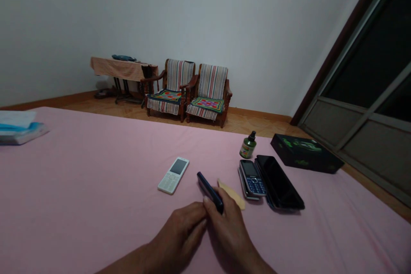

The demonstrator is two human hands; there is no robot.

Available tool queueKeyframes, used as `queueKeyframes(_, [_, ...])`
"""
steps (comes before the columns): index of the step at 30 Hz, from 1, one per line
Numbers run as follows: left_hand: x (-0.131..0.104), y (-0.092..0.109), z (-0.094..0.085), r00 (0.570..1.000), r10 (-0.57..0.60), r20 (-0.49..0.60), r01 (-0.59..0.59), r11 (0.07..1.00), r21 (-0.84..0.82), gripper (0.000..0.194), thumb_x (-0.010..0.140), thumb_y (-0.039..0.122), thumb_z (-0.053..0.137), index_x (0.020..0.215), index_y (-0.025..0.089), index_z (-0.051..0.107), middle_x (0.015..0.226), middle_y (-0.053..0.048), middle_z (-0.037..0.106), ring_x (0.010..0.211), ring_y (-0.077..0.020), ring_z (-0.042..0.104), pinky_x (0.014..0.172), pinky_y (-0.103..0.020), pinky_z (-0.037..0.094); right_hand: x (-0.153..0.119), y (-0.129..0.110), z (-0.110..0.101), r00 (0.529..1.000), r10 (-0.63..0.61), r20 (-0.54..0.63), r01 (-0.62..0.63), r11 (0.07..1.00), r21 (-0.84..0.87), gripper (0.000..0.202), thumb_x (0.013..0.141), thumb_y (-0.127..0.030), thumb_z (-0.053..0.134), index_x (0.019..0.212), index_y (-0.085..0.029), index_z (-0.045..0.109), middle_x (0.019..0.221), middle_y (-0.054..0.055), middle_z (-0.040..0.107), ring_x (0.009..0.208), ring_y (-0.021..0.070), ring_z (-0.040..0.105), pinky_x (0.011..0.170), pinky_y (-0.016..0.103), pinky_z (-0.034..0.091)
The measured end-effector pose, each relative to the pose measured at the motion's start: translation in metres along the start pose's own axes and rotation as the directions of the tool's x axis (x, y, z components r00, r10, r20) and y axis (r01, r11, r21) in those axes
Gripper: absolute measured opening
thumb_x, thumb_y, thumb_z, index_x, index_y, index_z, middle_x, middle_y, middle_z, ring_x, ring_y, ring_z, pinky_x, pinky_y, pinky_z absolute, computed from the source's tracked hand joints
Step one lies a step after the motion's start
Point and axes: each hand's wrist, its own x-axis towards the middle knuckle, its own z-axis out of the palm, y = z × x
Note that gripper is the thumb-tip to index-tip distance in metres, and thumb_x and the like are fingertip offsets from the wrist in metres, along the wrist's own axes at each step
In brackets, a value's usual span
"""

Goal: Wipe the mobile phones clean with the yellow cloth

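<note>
My right hand [230, 221] is closed around a dark mobile phone [209, 190], which is tilted up on its edge with its narrow side towards me. My left hand [181, 229] is beside it with fingers pinched together, meeting the right thumb near the phone's lower end. What those fingers hold, if anything, is hidden. Just past my right hand lies a yellow cloth [236, 197], partly covered by the hand. A white keypad phone [174, 175] lies face up to the left of the dark phone.
To the right, a dark blue keypad phone [253, 178] rests on another phone, beside a black tablet-like device [281, 182]. Behind them stand a green spray bottle [248, 145] and a black box [306, 153]. A blue-white packet [21, 127] lies far left on the pink cloth [96, 188].
</note>
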Motion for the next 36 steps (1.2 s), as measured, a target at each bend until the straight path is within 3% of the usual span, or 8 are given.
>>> queueKeyframes(7, [-0.004,-0.001,-0.001,0.99,0.122,0.072,-0.128,0.987,0.099,0.031,0.091,0.01,0.049,0.116,0.022,0.061,0.126,-0.01,0.063,0.118,-0.0228,0.058,0.103,-0.035,0.047,-0.001,-0.006,-0.006,0.997,0.068,0.039,-0.074,0.981,0.179,0.034,0.093,-0.037,0.051,0.115,-0.016,0.069,0.117,0.011,0.07,0.111,0.0261,0.065,0.095,0.038,0.052])
queueKeyframes(11, [-0.011,-0.015,0.004,0.975,0.197,-0.101,-0.172,0.961,0.216,0.033,0.089,0.009,0.051,0.118,0.023,0.058,0.122,-0.011,0.066,0.115,-0.0227,0.061,0.097,-0.036,0.053,0.014,-0.005,-0.036,0.982,-0.111,-0.15,0.093,0.988,-0.12,0.039,0.091,-0.036,0.053,0.123,-0.016,0.065,0.126,0.014,0.064,0.119,0.031,0.056,0.102,0.049,0.045])
queueKeyframes(15, [-0.013,-0.021,0.006,0.964,0.211,-0.16,-0.161,0.947,0.279,0.033,0.088,0.008,0.052,0.117,0.023,0.057,0.118,-0.01,0.067,0.112,-0.022,0.063,0.094,-0.035,0.055,0.038,0.016,-0.066,0.869,-0.411,-0.275,0.208,0.808,-0.551,0.045,0.09,-0.034,0.051,0.126,-0.009,0.061,0.125,0.02,0.059,0.116,0.0351,0.048,0.099,0.056,0.04])
queueKeyframes(17, [-0.013,-0.022,0.007,0.963,0.218,-0.158,-0.165,0.943,0.29,0.034,0.088,0.008,0.053,0.118,0.023,0.057,0.119,-0.011,0.066,0.112,-0.0221,0.063,0.094,-0.036,0.055,0.046,0.03,-0.072,0.869,-0.419,-0.264,0.153,0.733,-0.663,0.046,0.09,-0.03,0.047,0.128,-0.006,0.057,0.122,0.022,0.059,0.113,0.0349,0.047,0.097,0.054,0.041])
queueKeyframes(21, [-0.013,-0.021,0.006,0.971,0.192,-0.141,-0.145,0.946,0.291,0.03,0.088,0.009,0.053,0.114,0.023,0.059,0.118,-0.01,0.067,0.11,-0.0221,0.064,0.093,-0.035,0.056,0.049,0.05,-0.068,0.87,-0.398,-0.291,0.088,0.706,-0.703,0.046,0.091,-0.031,0.046,0.13,-0.007,0.053,0.124,0.023,0.057,0.112,0.0377,0.046,0.093,0.057,0.04])
queueKeyframes(27, [-0.011,-0.019,0.005,0.983,0.148,-0.112,-0.111,0.954,0.279,0.025,0.09,0.011,0.051,0.109,0.022,0.062,0.114,-0.01,0.068,0.107,-0.0215,0.065,0.091,-0.034,0.057,0.045,0.034,-0.071,0.854,-0.39,-0.344,0.002,0.664,-0.748,0.05,0.093,-0.04,0.047,0.133,-0.01,0.05,0.133,0.025,0.052,0.114,0.0423,0.047,0.088,0.061,0.039])
queueKeyframes(32, [-0.008,-0.021,0.007,0.986,0.14,-0.088,-0.108,0.947,0.303,0.026,0.091,0.013,0.052,0.113,0.022,0.062,0.116,-0.01,0.068,0.11,-0.0213,0.064,0.093,-0.035,0.056,-0.004,0.01,-0.13,0.756,-0.543,-0.366,0.105,0.653,-0.75,0.053,0.094,-0.046,0.045,0.136,-0.013,0.048,0.13,0.021,0.056,0.118,0.0379,0.051,0.094,0.059,0.043])
queueKeyframes(36, [-0.003,-0.017,0.013,0.987,0.142,-0.078,-0.108,0.936,0.335,0.023,0.092,0.016,0.052,0.111,0.022,0.063,0.112,-0.01,0.07,0.106,-0.0219,0.067,0.09,-0.034,0.058,-0.085,0.014,-0.198,0.656,-0.52,-0.547,-0.111,0.651,-0.751,0.044,0.09,-0.046,0.059,0.131,-0.033,0.052,0.129,0.012,0.059,0.113,0.0348,0.057,0.081,0.054,0.053])
